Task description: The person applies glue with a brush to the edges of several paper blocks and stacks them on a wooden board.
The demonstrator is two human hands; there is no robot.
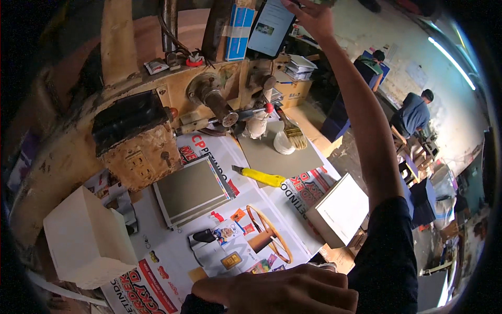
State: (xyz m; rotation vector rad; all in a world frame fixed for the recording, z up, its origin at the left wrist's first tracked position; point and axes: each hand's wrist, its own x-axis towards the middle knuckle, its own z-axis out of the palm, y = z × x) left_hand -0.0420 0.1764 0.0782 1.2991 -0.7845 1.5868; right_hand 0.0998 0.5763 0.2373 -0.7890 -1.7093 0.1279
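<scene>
My right arm reaches up to the top edge, where my right hand point(316, 18) has its fingers closed at the upper right edge of a dark-framed smartphone point(269, 31); some fingertips are cut off. Low in the middle, my left hand point(282, 288) is curled with its back up; whatever its fingers hold is hidden. Beyond it lies a printed poster sheet point(172, 248) covering the bench. On that sheet rest several framed grey boards point(193, 188), stacked, and a yellow utility knife point(264, 178) across a grey board point(308, 162).
White blocks of paper stand at the left point(86, 240) and right point(340, 212). A brush point(295, 136) lies by a white cup point(283, 144). Behind are a rusty machine box point(138, 162), a metal shaft point(214, 102) and a blue box point(239, 34). Two people point(413, 115) work at the far right.
</scene>
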